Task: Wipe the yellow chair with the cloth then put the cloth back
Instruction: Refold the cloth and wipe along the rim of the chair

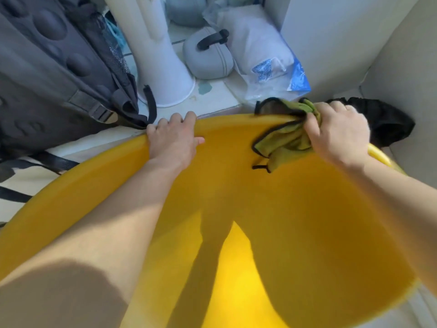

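While both bare arms reach over the yellow chair (272, 209), the left hand (173, 140) clamps its upper rim at about 11 o'clock, fingers curled over the edge and thumb lying on the inner face. At 1 o'clock the right hand (338, 136) has its grip pinched shut around a bunched green cloth (286, 140) with black edging, pressing it against the chair's rim; part of the cloth drapes over the far side. Beyond the rim, on the tiled floor (212, 100), a clear plastic bag (257, 55) holds something white at 12 o'clock, touching a grey zipped pouch (208, 58). At 10 o'clock a dark backpack (59, 74) leans beside a white pedestal (160, 67).
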`<state>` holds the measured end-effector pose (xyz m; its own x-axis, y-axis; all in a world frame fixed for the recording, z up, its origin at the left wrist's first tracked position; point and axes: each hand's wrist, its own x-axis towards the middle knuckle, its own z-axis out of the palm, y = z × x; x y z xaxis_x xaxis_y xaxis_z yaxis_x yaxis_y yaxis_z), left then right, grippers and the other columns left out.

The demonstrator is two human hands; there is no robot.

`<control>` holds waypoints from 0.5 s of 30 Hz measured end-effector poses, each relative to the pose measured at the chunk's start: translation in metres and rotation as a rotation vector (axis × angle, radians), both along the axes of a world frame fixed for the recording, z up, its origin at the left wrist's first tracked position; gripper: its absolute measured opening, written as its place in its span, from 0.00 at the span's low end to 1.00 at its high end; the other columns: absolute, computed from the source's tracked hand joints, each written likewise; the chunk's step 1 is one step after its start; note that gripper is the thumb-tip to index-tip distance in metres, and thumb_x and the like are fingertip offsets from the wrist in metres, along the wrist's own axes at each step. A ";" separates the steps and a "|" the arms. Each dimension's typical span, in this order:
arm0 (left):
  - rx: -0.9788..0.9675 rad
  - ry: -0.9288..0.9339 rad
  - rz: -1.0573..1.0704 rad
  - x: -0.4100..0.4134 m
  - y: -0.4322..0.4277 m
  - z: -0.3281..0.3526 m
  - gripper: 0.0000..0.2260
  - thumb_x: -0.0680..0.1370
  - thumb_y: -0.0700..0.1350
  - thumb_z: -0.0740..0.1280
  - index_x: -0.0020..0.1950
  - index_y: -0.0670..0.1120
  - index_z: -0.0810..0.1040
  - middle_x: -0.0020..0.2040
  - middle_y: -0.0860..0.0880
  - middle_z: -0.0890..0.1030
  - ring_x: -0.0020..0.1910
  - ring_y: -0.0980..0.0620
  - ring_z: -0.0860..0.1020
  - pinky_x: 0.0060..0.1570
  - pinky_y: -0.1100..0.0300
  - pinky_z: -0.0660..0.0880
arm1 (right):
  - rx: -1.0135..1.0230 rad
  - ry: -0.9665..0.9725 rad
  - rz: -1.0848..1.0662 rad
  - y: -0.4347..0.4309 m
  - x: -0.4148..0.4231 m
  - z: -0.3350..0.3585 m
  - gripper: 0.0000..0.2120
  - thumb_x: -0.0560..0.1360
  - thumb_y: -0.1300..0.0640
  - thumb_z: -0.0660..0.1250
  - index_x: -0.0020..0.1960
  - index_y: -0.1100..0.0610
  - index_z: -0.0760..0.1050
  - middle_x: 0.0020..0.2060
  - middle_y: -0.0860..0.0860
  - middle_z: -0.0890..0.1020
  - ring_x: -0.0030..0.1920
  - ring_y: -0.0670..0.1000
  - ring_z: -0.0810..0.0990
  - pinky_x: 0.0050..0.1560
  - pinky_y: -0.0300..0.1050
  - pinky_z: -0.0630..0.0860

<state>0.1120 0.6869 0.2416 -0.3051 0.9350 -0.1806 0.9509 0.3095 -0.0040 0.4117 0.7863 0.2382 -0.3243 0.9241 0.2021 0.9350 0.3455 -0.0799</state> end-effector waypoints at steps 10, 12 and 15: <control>-0.043 0.041 0.023 0.006 0.006 0.001 0.20 0.79 0.60 0.62 0.64 0.49 0.66 0.59 0.43 0.76 0.59 0.38 0.74 0.59 0.41 0.69 | -0.077 0.063 0.061 -0.011 -0.096 -0.007 0.18 0.80 0.45 0.53 0.60 0.51 0.76 0.54 0.54 0.78 0.54 0.59 0.75 0.52 0.53 0.69; -0.097 0.042 0.040 0.010 0.008 0.007 0.21 0.79 0.60 0.62 0.65 0.49 0.66 0.60 0.43 0.75 0.60 0.38 0.74 0.60 0.40 0.69 | -0.084 0.097 0.158 -0.013 -0.108 -0.008 0.17 0.81 0.44 0.54 0.62 0.49 0.76 0.54 0.53 0.78 0.55 0.58 0.75 0.53 0.53 0.69; -0.187 0.064 0.080 0.025 0.018 0.020 0.20 0.81 0.56 0.62 0.68 0.46 0.65 0.64 0.42 0.74 0.63 0.37 0.73 0.61 0.40 0.69 | -0.037 0.074 0.205 -0.011 -0.075 -0.008 0.20 0.80 0.40 0.55 0.67 0.47 0.73 0.55 0.53 0.78 0.55 0.59 0.76 0.57 0.54 0.69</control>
